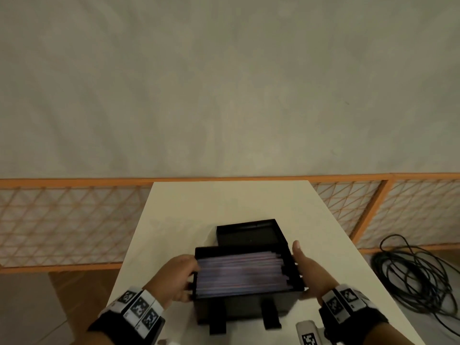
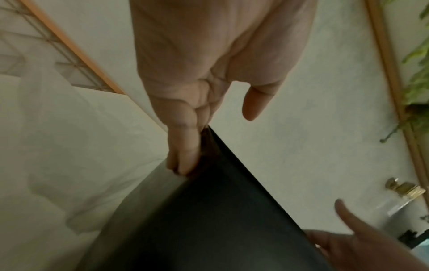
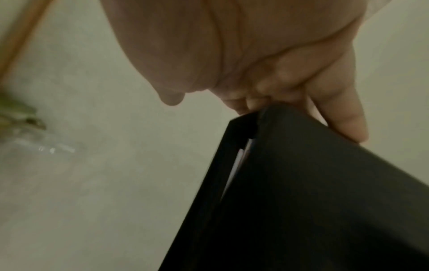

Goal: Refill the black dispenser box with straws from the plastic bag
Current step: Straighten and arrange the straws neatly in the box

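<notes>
The black dispenser box [image 1: 244,307] sits near the front of the white table [image 1: 224,200], its open top packed with pale purple straws [image 1: 239,272] lying lengthwise. My left hand [image 1: 176,277] grips its left wall, with the fingers [image 2: 183,152] along the outside of the box [image 2: 209,220] and the thumb over the rim. My right hand [image 1: 306,267] holds the right wall, thumb pointing up. Its fingers [image 3: 278,91] curl at the corner of the box [image 3: 301,201], where a straw end [image 3: 241,157] shows through a slot. The black lid [image 1: 249,235] lies just behind. No plastic bag is plainly visible.
An orange lattice fence [image 1: 62,220] runs behind the table. A coil of black cable [image 1: 413,275] lies on the floor to the right. A white tagged device [image 1: 308,334] sits at the table's near edge. A green plant [image 2: 417,73] and a brass-capped bottle [image 2: 403,188] show in the left wrist view.
</notes>
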The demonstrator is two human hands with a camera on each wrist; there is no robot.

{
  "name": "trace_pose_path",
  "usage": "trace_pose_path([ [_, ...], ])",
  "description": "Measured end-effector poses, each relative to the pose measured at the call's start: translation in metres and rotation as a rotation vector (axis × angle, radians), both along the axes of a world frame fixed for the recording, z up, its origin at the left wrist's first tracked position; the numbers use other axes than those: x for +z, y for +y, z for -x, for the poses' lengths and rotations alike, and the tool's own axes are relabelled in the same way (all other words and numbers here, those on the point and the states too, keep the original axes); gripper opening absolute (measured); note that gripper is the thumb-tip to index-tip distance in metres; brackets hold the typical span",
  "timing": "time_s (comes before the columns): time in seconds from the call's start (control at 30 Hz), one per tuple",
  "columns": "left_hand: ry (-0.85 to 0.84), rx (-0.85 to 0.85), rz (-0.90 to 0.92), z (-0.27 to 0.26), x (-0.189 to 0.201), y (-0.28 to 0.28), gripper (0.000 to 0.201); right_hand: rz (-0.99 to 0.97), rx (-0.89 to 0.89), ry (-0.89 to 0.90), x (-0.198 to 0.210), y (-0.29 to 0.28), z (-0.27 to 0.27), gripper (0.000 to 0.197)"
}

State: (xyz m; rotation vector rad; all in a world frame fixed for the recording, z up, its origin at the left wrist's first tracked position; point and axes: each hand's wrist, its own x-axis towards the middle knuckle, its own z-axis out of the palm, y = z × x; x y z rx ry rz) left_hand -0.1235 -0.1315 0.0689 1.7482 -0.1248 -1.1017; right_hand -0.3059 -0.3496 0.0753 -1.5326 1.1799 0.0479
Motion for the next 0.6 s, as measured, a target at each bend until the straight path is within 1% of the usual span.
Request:
trace_pose_path([
  [0.07, 0.030, -0.016, -0.011, -0.004, 0.003, -0.001, 0.031, 0.015, 0.042, 0.028, 0.008, -0.004, -0.002, 0.091],
  [0.17, 0.013, -0.026, -0.005, -0.017, 0.007, 0.007, 0.029, -0.026, 0.020, -0.054, 0.027, -0.006, -0.001, 0.075],
  [0.2, 0.017, -0.019, -0.020, -0.021, 0.006, 0.009, 0.029, -0.040, 0.029, -0.060, 0.030, -0.002, -0.004, 0.077],
  [0.23, 0.014, -0.018, -0.043, -0.024, 0.004, 0.010, 0.029, -0.027, 0.063, -0.037, 0.031, 0.002, -0.007, 0.086],
  [0.3, 0.002, -0.022, -0.066, -0.024, 0.006, 0.010, 0.026, 0.051, 0.129, 0.046, 0.028, 0.007, -0.014, 0.110],
  [0.33, -0.003, -0.027, -0.062, -0.024, 0.007, 0.009, 0.026, 0.065, 0.131, 0.054, 0.026, 0.004, -0.016, 0.115],
  [0.43, 0.011, -0.087, -0.023, -0.021, 0.015, 0.003, 0.034, 0.006, 0.045, -0.008, 0.026, -0.002, -0.013, 0.104],
  [0.5, -0.013, -0.124, -0.033, -0.020, 0.020, 0.004, 0.035, 0.049, 0.037, 0.023, 0.023, -0.001, -0.011, 0.099],
  [0.53, -0.021, -0.110, -0.036, -0.025, 0.020, 0.007, 0.036, 0.060, 0.050, 0.033, 0.020, 0.000, -0.013, 0.099],
  [0.6, 0.018, -0.045, -0.016, -0.035, 0.018, 0.016, 0.040, -0.035, 0.069, 0.003, 0.016, 0.004, -0.014, 0.094],
])
